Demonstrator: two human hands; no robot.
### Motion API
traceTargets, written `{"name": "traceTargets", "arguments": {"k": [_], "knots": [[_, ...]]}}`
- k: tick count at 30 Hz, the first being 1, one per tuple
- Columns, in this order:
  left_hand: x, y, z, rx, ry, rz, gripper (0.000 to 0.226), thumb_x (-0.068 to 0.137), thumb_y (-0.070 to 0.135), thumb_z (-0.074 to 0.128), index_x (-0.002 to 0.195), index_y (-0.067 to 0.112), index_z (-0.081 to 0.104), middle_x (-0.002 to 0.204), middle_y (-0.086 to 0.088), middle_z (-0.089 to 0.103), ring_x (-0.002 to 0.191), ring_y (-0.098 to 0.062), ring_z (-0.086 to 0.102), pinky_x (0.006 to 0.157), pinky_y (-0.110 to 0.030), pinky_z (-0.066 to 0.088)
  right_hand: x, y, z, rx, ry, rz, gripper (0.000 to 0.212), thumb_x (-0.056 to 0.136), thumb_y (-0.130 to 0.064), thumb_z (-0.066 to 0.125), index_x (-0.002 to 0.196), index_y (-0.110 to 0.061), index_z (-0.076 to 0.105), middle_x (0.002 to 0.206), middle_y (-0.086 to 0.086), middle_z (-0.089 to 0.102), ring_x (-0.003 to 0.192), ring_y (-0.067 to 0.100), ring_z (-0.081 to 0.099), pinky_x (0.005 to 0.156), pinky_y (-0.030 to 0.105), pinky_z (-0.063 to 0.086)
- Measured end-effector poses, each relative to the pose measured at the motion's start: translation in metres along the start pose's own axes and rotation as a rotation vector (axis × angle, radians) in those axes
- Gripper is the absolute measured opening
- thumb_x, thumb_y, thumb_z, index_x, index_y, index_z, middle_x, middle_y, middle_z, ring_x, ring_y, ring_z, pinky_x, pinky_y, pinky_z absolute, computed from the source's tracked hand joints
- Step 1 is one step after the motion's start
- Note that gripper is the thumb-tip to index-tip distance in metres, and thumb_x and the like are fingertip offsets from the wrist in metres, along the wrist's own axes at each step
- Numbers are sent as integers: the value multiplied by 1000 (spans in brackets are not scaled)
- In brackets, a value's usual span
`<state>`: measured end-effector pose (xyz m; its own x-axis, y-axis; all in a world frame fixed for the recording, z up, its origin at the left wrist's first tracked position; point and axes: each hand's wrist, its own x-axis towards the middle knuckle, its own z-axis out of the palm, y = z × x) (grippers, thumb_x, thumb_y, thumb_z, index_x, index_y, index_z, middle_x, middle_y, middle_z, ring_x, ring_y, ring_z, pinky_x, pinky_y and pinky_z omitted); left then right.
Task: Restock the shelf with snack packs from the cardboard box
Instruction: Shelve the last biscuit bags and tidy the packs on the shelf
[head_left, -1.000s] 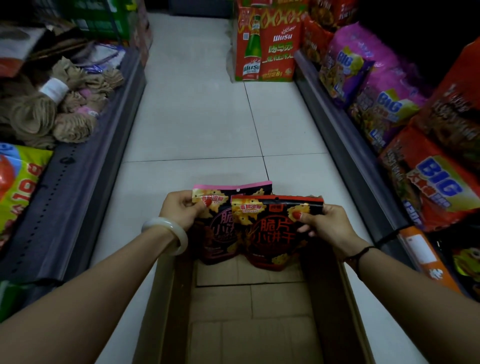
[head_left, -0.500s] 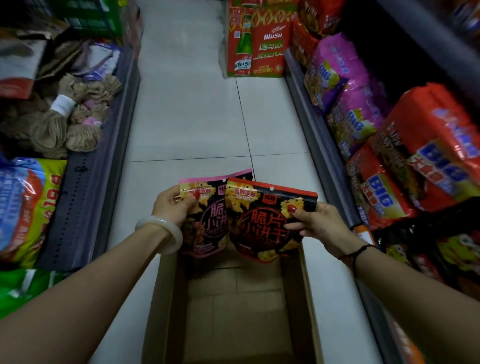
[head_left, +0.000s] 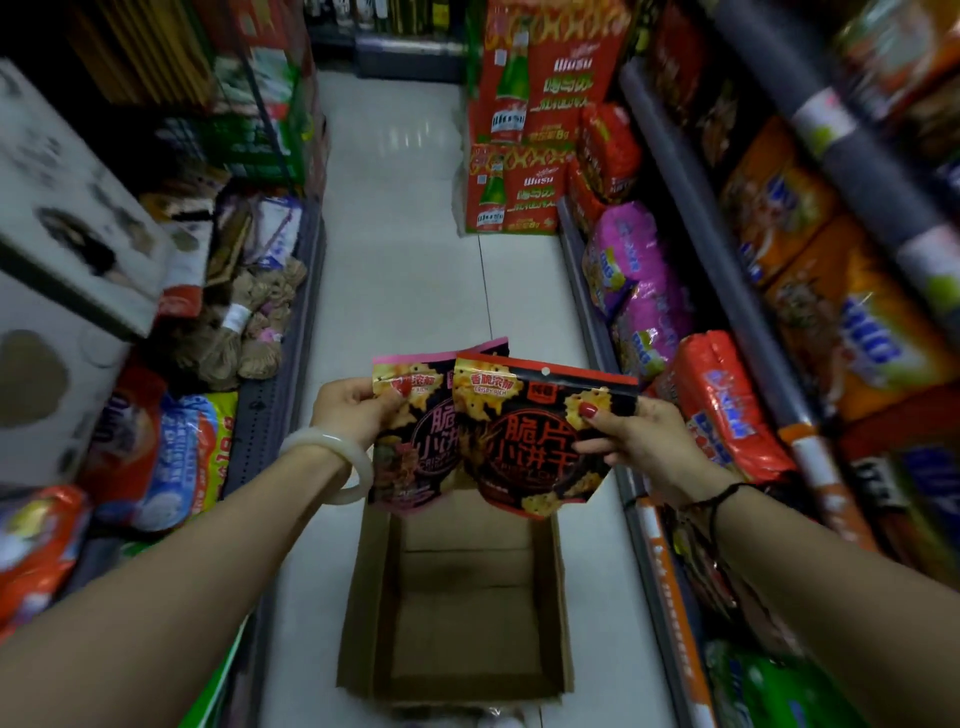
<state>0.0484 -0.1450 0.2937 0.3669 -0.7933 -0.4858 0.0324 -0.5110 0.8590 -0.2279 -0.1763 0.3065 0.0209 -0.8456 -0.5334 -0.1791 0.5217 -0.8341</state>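
- The right-hand shelving was packed tier on tier with large snack bags in orange, red and pink, set side by side.
- The left-hand shelf carried blue and red bags and bundles of brown twine.
- Red beer cartons stood stacked on the tiled floor at the far end of the aisle.
- The cardboard box sat open on the floor between the shelves, showing only its bare bottom inside.
- Two black snack packs hung above the box's far end, the red-trimmed pack overlapping the front of the pink-trimmed pack.
- The left hand pinched the pink-trimmed pack's top left corner, fingers curled on it.
- The right hand clamped the red-trimmed pack's right edge, thumb on its face.
- A white bangle circled the left wrist.
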Motion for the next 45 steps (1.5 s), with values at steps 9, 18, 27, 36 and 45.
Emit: {"name": "traceTargets", "arguments": {"k": [9,18,27,36,45], "knots": [[-69,157,-24,-31,-31,69,21,87,7,62,67,11,66,50,4,67,64,-24,62,72,-37,52,-87,-156,-26,3,35,-100,6,90,-5,61,95,-4,63,68,2,73,52,13,70,35,15,40],[-126,283,-23,-30,-32,200,23,86,4,62,64,11,65,54,-3,66,61,-23,61,67,-32,51,-154,-269,-60,27,90,-242,7,90,-1,57,89,-5,62,75,7,70,48,11,68,36,15,40],[-179,382,-19,-3,-10,353,23,87,2,61,66,10,67,58,-2,65,61,-22,63,66,-33,54,-209,-353,-96,30,137,-352,5,92,-1,56,91,-4,60,78,7,69,48,9,68,35,14,41],[-231,466,-8,56,13,563,15,87,11,61,76,12,70,78,-13,71,75,-29,67,78,-41,53,-266,-426,-135,50,207,-483,11,90,-6,61,98,0,62,79,7,69,48,8,68,36,15,41],[-281,532,4,48,-92,727,12,90,10,59,87,6,70,85,-14,71,77,-26,67,80,-42,53,-326,-472,-172,78,334,-581,5,91,-6,59,86,-7,61,79,5,68,49,8,68,36,15,41]]}}
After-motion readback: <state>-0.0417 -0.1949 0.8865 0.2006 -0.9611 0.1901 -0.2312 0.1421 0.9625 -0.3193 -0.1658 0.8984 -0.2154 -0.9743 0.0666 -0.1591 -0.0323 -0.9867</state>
